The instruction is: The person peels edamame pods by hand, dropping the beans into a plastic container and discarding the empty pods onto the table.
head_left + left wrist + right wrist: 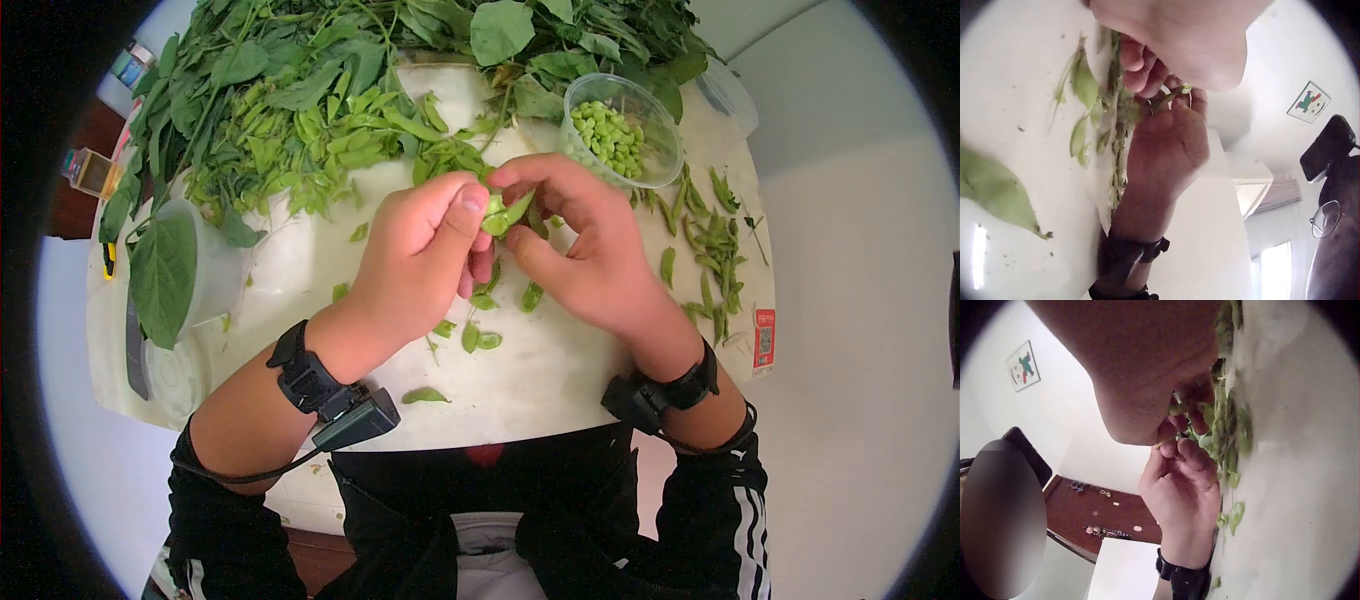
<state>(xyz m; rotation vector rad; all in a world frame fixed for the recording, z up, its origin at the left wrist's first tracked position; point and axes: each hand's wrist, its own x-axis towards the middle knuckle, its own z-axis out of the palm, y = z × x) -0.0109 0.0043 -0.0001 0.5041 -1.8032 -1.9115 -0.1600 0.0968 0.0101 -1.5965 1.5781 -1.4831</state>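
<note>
Over the middle of the table, both hands hold a green soybean pod (pixel 506 215). My left hand (pixel 420 245) pinches it between thumb and curled fingers. Curved around its other side is my right hand (pixel 590 235), thumb and forefinger gripping at the pod. In the left wrist view the right hand (pixel 1169 144) is seen from the palm side, its fingertips partly hidden behind the left hand. Loose pods (pixel 480 338) lie below the hands, and a single pod (pixel 425 395) sits nearer the table's front edge.
A clear tub (pixel 655 175) with shelled green beans (pixel 607 138) stands beyond the right hand. Leafy stalks (pixel 240 65) and heaped pods (pixel 350 140) cover the back. More pods (pixel 715 245) lie at right. At left are a translucent container (pixel 215 265) and a large leaf (pixel 163 275).
</note>
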